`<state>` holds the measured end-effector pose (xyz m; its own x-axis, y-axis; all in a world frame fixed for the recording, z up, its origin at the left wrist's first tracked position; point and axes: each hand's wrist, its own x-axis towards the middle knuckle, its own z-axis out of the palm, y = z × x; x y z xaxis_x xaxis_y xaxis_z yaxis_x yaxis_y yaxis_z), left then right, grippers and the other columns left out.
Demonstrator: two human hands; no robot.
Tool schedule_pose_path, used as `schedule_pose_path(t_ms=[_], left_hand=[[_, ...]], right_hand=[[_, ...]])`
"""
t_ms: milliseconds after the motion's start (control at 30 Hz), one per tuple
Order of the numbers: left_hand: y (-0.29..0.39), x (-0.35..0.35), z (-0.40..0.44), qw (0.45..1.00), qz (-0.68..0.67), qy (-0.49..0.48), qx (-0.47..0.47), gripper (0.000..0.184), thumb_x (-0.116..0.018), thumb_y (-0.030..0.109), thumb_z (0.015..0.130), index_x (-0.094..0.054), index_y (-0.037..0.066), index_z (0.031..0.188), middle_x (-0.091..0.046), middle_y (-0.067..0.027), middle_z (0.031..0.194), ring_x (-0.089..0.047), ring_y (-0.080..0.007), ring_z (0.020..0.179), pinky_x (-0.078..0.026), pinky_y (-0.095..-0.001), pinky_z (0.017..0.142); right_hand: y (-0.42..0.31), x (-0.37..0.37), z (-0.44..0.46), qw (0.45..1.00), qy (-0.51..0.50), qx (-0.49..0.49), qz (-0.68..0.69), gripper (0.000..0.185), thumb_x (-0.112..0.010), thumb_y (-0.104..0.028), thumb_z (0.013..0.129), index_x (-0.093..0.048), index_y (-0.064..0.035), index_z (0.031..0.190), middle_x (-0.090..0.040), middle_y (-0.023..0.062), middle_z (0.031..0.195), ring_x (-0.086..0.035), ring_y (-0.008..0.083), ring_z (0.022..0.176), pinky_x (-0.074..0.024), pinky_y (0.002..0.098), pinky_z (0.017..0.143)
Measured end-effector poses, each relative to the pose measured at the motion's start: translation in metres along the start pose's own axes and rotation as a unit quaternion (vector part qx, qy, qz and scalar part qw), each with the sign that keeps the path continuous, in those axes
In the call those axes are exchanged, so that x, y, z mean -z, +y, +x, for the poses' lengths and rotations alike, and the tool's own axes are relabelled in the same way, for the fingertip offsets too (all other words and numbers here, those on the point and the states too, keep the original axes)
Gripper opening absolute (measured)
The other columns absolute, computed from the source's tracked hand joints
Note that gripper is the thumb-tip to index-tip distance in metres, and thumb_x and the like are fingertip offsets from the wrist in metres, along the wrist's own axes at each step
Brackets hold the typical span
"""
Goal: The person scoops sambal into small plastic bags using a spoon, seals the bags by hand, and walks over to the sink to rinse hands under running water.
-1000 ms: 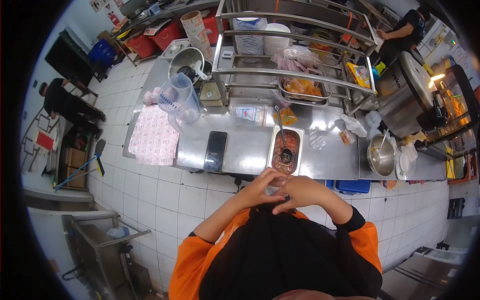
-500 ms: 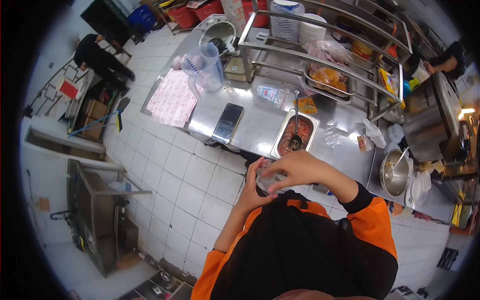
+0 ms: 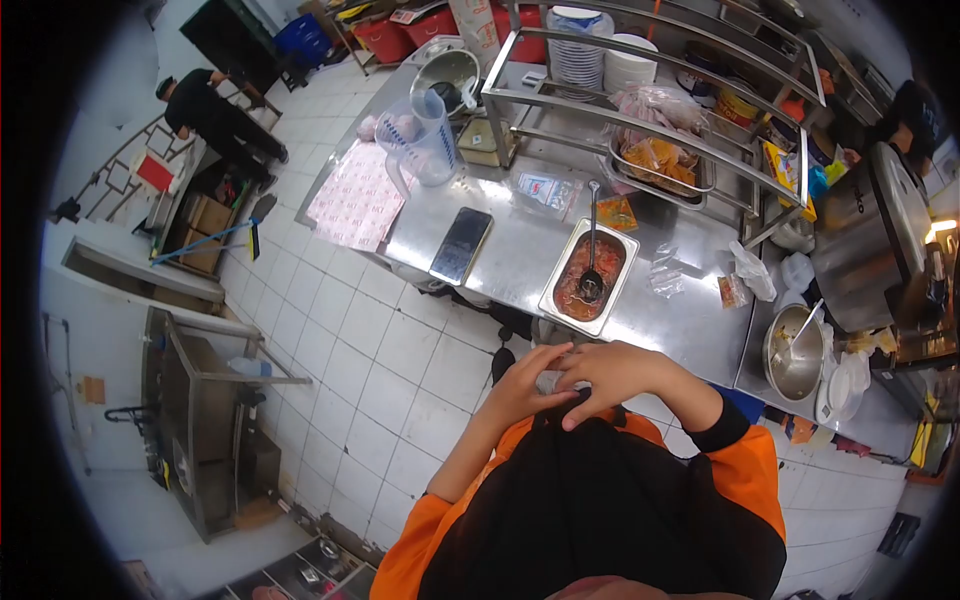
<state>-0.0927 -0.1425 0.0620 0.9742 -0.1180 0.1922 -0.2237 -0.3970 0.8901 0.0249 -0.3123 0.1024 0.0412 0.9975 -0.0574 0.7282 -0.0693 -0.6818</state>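
Nearer than the pan point(image 3: 570, 319) on the surface point(image 3: 515, 255), the left hand point(image 3: 528, 385) and right hand point(image 3: 612, 370) grasp apparently clear plastic point(image 3: 548, 381), seemingly working it, which calls for coordinated fingertips next.

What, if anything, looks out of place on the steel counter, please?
The phone lies near the front edge of the counter, odd this close to an open food pan. Crumpled plastic lies loose to the pan's right. I see no clear spill.
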Motion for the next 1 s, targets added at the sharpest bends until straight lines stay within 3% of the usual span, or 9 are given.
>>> schedule_pose_path(t_ms=[133,233,300,367,467,700,800,933,1000], left_hand=[[-0.022,-0.003,0.007,0.999,-0.048,0.013,0.012,0.05,-0.072,0.01,0.079,-0.054,0.003,0.124,-0.061,-0.0133,0.113,-0.062,-0.0273,0.101,-0.047,-0.0347,0.089],[-0.044,0.002,0.011,0.993,-0.092,0.075,-0.007,0.046,-0.068,0.01,0.082,-0.054,0.003,0.125,-0.061,-0.0106,0.107,-0.061,-0.0226,0.099,-0.046,-0.033,0.09],[-0.051,0.009,0.014,0.982,-0.162,0.102,0.001,0.044,-0.06,0.013,0.088,-0.052,0.001,0.129,-0.054,-0.0091,0.108,-0.055,-0.0186,0.101,-0.043,-0.032,0.092],[-0.055,0.025,0.018,0.979,-0.156,0.129,0.002,0.045,-0.058,0.015,0.09,-0.05,0.001,0.132,-0.051,-0.0091,0.111,-0.053,-0.0177,0.103,-0.042,-0.0319,0.094],[-0.057,0.051,0.018,0.963,-0.242,0.121,0.015,0.05,-0.057,0.02,0.093,-0.044,-0.001,0.137,-0.048,-0.0083,0.113,-0.051,-0.0174,0.104,-0.041,-0.0324,0.096],[-0.056,0.1,0.024,0.955,-0.287,0.07,0.016,0.063,-0.065,0.037,0.088,-0.043,-0.001,0.133,-0.052,-0.0096,0.107,-0.054,-0.019,0.104,-0.043,-0.0362,0.096],[-0.001,0.105,0.047,0.858,-0.507,-0.057,-0.054,0.072,-0.064,0.056,0.082,-0.045,0.0,0.122,-0.055,-0.0132,0.098,-0.058,-0.022,0.095,-0.046,-0.037,0.088],[0.125,0.116,0.058,0.553,-0.775,-0.167,-0.256,0.081,-0.055,0.069,0.079,-0.041,-0.002,0.115,-0.056,-0.0151,0.09,-0.058,-0.0254,0.083,-0.047,-0.0359,0.075],[0.168,0.145,0.047,0.537,-0.79,-0.182,-0.234,0.073,-0.049,0.072,0.083,-0.046,0.003,0.108,-0.055,-0.0111,0.089,-0.058,-0.0237,0.079,-0.044,-0.035,0.079]], right_hand=[[-0.02,0.021,-0.001,0.989,0.037,-0.139,0.042,0.05,-0.064,-0.056,0.082,-0.069,-0.0114,0.103,-0.069,0.011,0.103,-0.066,0.0297,0.086,-0.0514,0.0386,0.077],[0.01,0.033,0.002,0.952,0.242,-0.153,0.108,0.039,-0.063,-0.044,0.087,-0.067,-0.0105,0.107,-0.07,0.0099,0.096,-0.066,0.0281,0.078,-0.0514,0.0385,0.072],[0.044,0.051,0.018,0.846,0.406,-0.218,0.268,0.034,-0.065,-0.039,0.085,-0.068,-0.0087,0.1,-0.067,0.0111,0.095,-0.064,0.0282,0.086,-0.0499,0.0386,0.076],[0.092,0.06,0.046,0.776,0.583,-0.212,-0.111,0.026,-0.071,-0.032,0.08,-0.069,-0.01,0.095,-0.062,0.0089,0.108,-0.055,0.0275,0.102,-0.044,0.0387,0.087],[0.131,0.056,0.064,0.739,0.519,-0.376,-0.207,0.027,-0.075,-0.031,0.076,-0.07,-0.0123,0.095,-0.054,0.0058,0.115,-0.045,0.0277,0.112,-0.0345,0.041,0.094],[0.138,0.037,0.055,0.762,0.505,-0.362,-0.182,0.051,-0.078,-0.047,0.068,-0.067,-0.0184,0.109,-0.051,0.0061,0.107,-0.044,0.0271,0.108,-0.0304,0.0421,0.091],[0.136,0.045,0.067,0.76,0.476,-0.396,-0.195,0.041,-0.077,-0.047,0.069,-0.071,-0.0182,0.098,-0.052,0.0058,0.107,-0.045,0.0272,0.107,-0.0326,0.0432,0.089],[0.153,0.049,0.083,0.757,0.478,-0.394,-0.206,0.021,-0.075,-0.024,0.066,-0.072,-0.0184,0.086,-0.058,0.0075,0.1,-0.053,0.0314,0.1,-0.0435,0.0462,0.084],[0.17,0.04,0.073,0.751,0.514,-0.377,-0.173,0.023,-0.075,-0.027,0.072,-0.067,-0.0144,0.089,-0.061,0.0069,0.102,-0.057,0.031,0.097,-0.0453,0.0462,0.082]])
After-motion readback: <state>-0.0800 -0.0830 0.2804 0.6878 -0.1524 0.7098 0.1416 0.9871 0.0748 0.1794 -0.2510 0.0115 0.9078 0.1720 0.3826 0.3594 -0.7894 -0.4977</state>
